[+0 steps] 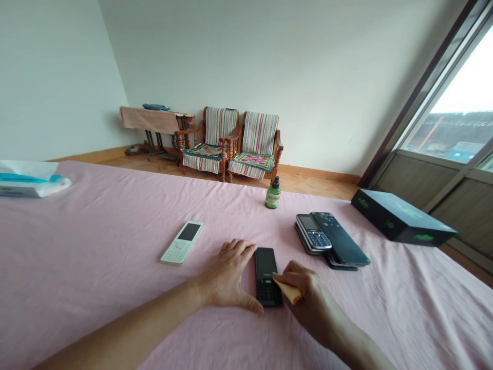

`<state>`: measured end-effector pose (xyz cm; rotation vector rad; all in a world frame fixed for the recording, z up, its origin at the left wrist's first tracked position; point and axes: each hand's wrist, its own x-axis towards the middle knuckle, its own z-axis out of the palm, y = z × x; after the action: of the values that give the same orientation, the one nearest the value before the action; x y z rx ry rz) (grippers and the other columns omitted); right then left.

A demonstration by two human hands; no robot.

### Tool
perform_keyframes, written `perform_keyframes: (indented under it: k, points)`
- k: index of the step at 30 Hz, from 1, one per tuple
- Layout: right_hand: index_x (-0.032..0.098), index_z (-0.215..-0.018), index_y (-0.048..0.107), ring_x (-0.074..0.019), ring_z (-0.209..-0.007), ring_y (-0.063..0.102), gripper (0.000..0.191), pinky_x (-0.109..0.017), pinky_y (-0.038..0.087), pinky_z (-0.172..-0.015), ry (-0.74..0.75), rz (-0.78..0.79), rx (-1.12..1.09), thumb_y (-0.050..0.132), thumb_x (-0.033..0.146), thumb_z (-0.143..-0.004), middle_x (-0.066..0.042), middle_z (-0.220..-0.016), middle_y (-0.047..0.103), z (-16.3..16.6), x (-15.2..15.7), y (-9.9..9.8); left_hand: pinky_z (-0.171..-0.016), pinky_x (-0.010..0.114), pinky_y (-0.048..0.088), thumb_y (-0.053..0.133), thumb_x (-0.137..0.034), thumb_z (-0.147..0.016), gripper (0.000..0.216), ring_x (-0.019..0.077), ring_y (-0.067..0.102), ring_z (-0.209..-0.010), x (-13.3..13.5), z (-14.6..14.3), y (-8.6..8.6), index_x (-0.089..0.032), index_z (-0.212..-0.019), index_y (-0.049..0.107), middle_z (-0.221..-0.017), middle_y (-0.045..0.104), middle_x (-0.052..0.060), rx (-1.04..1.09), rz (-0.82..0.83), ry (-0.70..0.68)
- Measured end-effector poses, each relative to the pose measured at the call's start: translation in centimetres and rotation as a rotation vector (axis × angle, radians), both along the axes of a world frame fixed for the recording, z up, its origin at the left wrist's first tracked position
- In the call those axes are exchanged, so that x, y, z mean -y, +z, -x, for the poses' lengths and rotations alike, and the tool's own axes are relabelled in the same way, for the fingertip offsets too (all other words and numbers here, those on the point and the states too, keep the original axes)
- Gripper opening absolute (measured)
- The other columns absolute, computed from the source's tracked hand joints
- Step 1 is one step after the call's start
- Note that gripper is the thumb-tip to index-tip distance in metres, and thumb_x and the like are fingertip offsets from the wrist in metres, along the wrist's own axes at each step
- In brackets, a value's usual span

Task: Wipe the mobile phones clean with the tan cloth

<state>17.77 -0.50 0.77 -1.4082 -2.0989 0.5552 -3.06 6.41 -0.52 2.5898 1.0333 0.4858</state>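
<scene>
A black keypad phone (266, 267) lies face up on the pink cloth in front of me. My left hand (227, 275) braces its left side, with the index fingertip at the upper corner and the thumb near the lower corner. Pinched in my right hand (308, 288) is a small folded yellow cloth (289, 292), which touches the phone's right side by the keys. To the left of my left hand rests a white keypad phone (182, 242), screen up and untouched.
The pink bedspread (115, 221) carries a green bottle (272, 194) with a black cap, stacked phones (339, 239) at right, a black box (400, 218) and a tissue pack (34, 184). Two wooden chairs (252, 139) and a cloth-covered table (150, 119) stand by the wall.
</scene>
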Motion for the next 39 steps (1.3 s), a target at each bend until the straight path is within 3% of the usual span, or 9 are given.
perform_keyframes:
  k: [8, 19, 25, 39]
  points:
    - [0.019, -0.069, 0.071, -0.0109, -0.064, 0.056, 0.033, -0.021, 0.034, -0.053, 0.096, 0.140, 0.102, 0.049, -0.005, -0.074, -0.001, -0.071, 0.057, -0.7, 1.8, 2.2, -0.102, 0.056, 0.029, 0.070, -0.076, -0.048, 0.107, 0.0383, 0.042, -0.119, 0.0, 0.0, 0.5, -0.021, -0.134, 0.039, -0.132, 0.047, 0.014, -0.003, 0.013, -0.016]
    - [0.021, -0.075, 0.071, -0.0145, -0.076, 0.058, 0.032, -0.022, 0.041, -0.064, 0.100, 0.041, -0.025, 0.051, -0.005, -0.073, -0.003, -0.082, 0.062, 1.2, 1.6, 1.1, -0.102, 0.052, 0.030, 0.071, -0.073, -0.049, 0.104, 0.0358, 0.042, -0.118, 0.0, 0.0, 0.4, -0.020, -0.133, 0.040, -0.131, 0.047, 0.012, -0.012, 0.015, 0.004]
    - [0.018, -0.070, 0.069, -0.0126, -0.066, 0.056, 0.030, -0.022, 0.040, -0.058, 0.029, 0.062, 0.005, 0.049, -0.003, -0.076, -0.003, -0.076, 0.059, 0.7, 1.3, 0.9, -0.101, 0.052, 0.030, 0.071, -0.073, -0.050, 0.103, 0.0357, 0.043, -0.117, 0.0, -0.1, 0.3, -0.021, -0.133, 0.039, -0.131, 0.048, 0.012, -0.004, 0.009, 0.000]
    - [0.018, -0.070, 0.070, -0.0122, -0.068, 0.056, 0.030, -0.020, 0.039, -0.058, 0.050, 0.034, -0.032, 0.052, -0.006, -0.072, -0.003, -0.077, 0.060, 1.8, 1.3, 0.8, -0.101, 0.052, 0.031, 0.073, -0.069, -0.050, 0.102, 0.0358, 0.043, -0.117, 0.1, 0.0, 0.6, -0.020, -0.133, 0.039, -0.131, 0.047, 0.013, -0.010, 0.020, 0.000]
